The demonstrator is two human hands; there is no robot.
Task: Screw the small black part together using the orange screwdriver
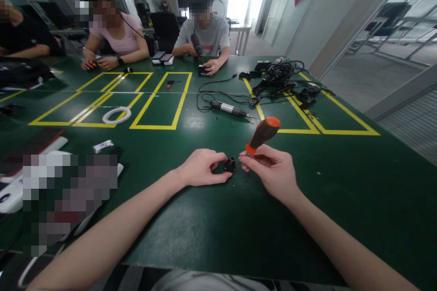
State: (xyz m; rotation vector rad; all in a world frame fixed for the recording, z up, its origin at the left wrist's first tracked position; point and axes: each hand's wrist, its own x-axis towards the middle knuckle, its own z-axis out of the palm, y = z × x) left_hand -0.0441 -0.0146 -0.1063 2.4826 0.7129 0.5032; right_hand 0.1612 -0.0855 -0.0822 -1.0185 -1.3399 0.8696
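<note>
On the green table, my left hand (205,167) pinches a small black round part (230,165) between thumb and fingers. The part stands on the tabletop with a narrower metallic-looking top. Just to its right, my right hand (273,168) is closed around the lower end of a screwdriver (262,134) with an orange and dark grip. The handle leans up and to the right. My fingers cover most of the shaft, and its tip is hidden. Both hands are close together but apart.
An electric screwdriver (229,109) with a cord lies ahead, near a heap of black cables (280,77). A white cable coil (116,115) rests at left. Phones on white power banks (119,170) sit at near left. Several people work across the table (164,145).
</note>
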